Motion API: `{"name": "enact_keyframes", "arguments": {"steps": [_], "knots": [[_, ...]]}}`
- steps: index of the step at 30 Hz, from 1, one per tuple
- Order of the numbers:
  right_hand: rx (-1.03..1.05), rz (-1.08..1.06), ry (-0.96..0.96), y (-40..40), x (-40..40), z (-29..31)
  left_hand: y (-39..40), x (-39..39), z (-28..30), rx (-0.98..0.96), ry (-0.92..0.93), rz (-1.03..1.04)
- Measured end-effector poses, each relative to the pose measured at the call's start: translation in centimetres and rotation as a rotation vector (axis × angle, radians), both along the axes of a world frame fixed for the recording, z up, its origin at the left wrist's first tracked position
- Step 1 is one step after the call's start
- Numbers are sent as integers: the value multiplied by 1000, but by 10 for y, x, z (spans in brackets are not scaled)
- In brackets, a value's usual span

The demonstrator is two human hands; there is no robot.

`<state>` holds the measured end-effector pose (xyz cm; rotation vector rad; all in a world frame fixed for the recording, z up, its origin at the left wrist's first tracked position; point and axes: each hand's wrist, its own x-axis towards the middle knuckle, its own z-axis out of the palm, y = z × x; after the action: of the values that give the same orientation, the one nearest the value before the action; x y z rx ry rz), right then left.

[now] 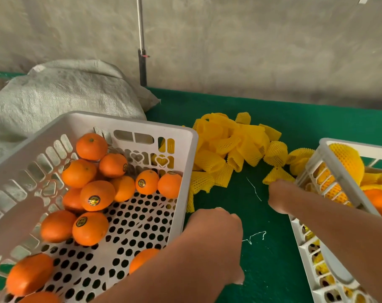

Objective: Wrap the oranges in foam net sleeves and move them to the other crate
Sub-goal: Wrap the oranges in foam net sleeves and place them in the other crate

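Note:
Several bare oranges (97, 195) lie in the tilted white crate (186, 162) on the left. My left hand (216, 235) grips that crate at its near right rim, fingers curled under and hidden. A heap of yellow foam net sleeves (231, 147) lies on the green table between the crates. My right hand (280, 199) reaches to the heap's right end and pinches one foam sleeve (277, 176). The white crate on the right (329, 162) holds wrapped oranges (347, 160) in yellow netting.
A grey woven sack (61, 95) lies behind the left crate against the wall. A dark pole (142, 68) stands at the table's far edge. Thin white threads (254, 236) lie on the green table (273, 259) between my arms.

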<state>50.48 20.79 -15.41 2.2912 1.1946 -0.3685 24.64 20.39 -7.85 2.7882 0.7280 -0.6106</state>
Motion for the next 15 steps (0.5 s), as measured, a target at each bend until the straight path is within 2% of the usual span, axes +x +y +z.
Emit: {"name": "enact_keyframes", "arguments": {"steps": [3,6,9,11,15], "knots": [[293,9,4,5,-16,18,1,0,0,-11,-23,15],[595,132,43,-2,-46,54,0,-1,1,3,-79,4],[833,215,192,-40,-75,90,-1,-2,3,39,-164,1],[906,212,306,-69,-86,102,-2,-2,5,51,-212,-14],[914,146,465,-96,-84,94,-7,1,8,72,-368,-11]]}}
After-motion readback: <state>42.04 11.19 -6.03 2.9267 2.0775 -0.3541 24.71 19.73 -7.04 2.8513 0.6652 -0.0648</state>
